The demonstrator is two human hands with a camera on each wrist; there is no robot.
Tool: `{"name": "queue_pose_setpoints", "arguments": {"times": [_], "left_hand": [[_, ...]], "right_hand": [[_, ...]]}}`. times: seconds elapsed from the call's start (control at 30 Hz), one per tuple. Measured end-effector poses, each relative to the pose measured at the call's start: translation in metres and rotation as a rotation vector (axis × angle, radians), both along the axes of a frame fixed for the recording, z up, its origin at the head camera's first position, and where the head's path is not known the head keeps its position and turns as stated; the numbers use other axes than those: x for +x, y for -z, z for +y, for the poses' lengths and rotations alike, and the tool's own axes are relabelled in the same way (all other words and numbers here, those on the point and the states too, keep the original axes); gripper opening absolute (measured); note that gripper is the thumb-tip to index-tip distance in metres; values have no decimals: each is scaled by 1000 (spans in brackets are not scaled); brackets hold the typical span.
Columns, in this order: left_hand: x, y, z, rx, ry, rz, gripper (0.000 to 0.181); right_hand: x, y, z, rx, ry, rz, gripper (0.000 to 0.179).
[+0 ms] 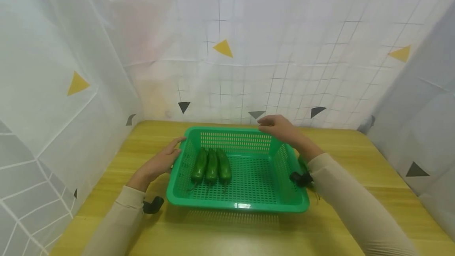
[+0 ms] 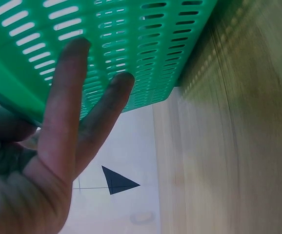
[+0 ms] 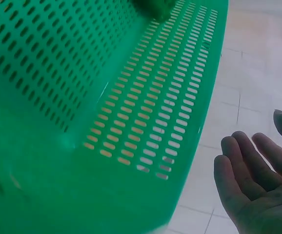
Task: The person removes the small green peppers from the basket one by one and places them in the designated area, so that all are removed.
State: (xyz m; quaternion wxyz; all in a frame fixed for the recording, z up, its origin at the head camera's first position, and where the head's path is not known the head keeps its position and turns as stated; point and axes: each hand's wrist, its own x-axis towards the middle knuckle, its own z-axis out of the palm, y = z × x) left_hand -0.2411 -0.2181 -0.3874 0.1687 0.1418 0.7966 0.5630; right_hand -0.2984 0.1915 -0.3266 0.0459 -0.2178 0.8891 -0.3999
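Three long green peppers lie side by side, stems toward the front, in the left part of a green plastic basket. My left hand is at the basket's left side; in the left wrist view two straight fingers of it lie against the slotted outer wall. Over the basket's far right corner hovers my right hand, its fingers loosely bent. Seen from the right wrist, that hand has nothing in it and stands apart from the basket rim.
On the wooden table, right of the basket, more green peppers show partly behind the right forearm. A pale patterned sheet hangs along the back and both sides of the table. Black straps or mounts sit at both wrists.
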Motion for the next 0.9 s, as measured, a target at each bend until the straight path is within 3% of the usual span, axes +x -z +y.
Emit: {"name": "queue_pose_setpoints", "arguments": {"times": [0.4, 0.9], "left_hand": [[-1, 1, 0, -5, 0, 10, 49], [-1, 0, 0, 3, 11, 10, 49]], "right_hand": [[-3, 10, -22, 37, -29, 22, 38], [-5, 19, -44, 74, -69, -27, 41]]}}
